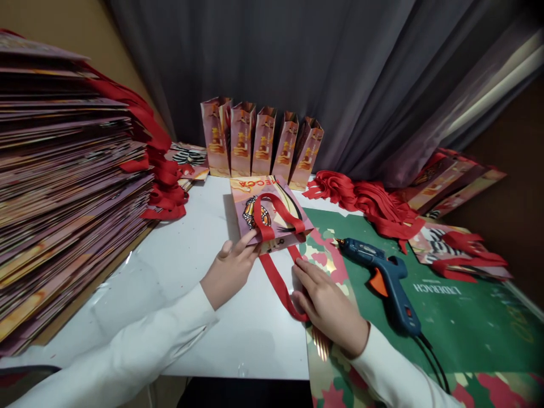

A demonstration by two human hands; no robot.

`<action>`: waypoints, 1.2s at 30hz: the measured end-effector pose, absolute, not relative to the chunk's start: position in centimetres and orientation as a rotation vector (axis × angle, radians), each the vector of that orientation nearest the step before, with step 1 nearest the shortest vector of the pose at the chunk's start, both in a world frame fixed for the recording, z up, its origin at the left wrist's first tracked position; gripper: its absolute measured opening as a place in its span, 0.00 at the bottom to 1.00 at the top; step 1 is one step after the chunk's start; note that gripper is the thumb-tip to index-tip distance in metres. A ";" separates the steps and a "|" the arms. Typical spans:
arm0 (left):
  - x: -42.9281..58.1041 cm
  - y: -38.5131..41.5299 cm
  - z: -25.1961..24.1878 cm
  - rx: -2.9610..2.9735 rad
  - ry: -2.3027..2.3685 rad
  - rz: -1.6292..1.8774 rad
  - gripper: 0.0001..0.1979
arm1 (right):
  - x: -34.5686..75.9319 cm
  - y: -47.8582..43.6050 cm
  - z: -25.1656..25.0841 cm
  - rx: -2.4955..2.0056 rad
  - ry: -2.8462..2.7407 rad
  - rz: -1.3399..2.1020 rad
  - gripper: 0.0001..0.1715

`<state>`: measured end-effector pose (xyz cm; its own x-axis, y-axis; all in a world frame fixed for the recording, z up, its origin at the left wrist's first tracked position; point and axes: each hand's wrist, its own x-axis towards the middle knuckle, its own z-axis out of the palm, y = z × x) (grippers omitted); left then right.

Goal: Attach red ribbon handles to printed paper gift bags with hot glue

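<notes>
A flat paper gift bag (268, 211) with a butterfly print lies on the white table (199, 249), a red ribbon handle looped on its top face. A second red ribbon handle (278, 281) trails from the bag's near edge toward me. My left hand (229, 271) pinches the bag's near left edge with thumb and fingers. My right hand (328, 305) rests on the lower end of the trailing ribbon, fingers bent and pressing it to the table. Both arms wear white sleeves.
A blue glue gun (385, 277) with an orange trigger lies on a green sheet (459, 323) to the right. Loose red ribbons (365, 201) are heaped behind it. Several folded bags (261, 141) stand upright at the back. A tall stack of flat bags (63, 187) fills the left.
</notes>
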<state>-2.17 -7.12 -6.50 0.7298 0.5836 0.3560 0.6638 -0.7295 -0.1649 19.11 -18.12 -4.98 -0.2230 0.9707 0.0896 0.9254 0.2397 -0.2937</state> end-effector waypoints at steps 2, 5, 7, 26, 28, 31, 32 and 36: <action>-1.9 -7.2 -6.6 -2.629 -0.989 -0.402 0.25 | 19.2 -18.0 -4.6 -1.769 -2.255 0.262 0.25; -1.7 -7.4 -6.6 -2.615 -0.995 -0.397 0.22 | 18.7 -17.7 -4.0 -1.771 -2.248 0.245 0.23; -1.6 -7.4 -6.7 -2.608 -0.994 -0.400 0.21 | 17.8 -17.6 -3.7 -1.729 -2.270 0.223 0.24; -1.6 -7.7 -7.0 -2.559 -0.992 -0.448 0.20 | 13.3 -16.7 -3.9 -1.597 -2.294 0.451 0.23; -1.6 -7.6 -7.0 -2.568 -0.993 -0.458 0.20 | 13.4 -16.5 -4.3 -1.610 -2.297 0.423 0.28; -1.7 -7.6 -7.0 -2.576 -1.000 -0.478 0.20 | 13.4 -16.2 -4.8 -1.622 -2.321 0.379 0.33; -1.7 -7.6 -7.0 -2.582 -1.000 -0.486 0.20 | 13.4 -16.1 -4.9 -1.623 -2.333 0.371 0.33; -1.8 -7.7 -6.9 -2.604 -1.008 -0.499 0.21 | 13.2 -15.8 -5.1 -1.630 -2.343 0.346 0.32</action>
<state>-1.76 -7.69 -6.89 0.6931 0.5844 0.4220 0.6900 -0.7073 -0.1537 13.21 -15.75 -5.06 -0.3334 0.9394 0.0801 0.8761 0.3400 -0.3418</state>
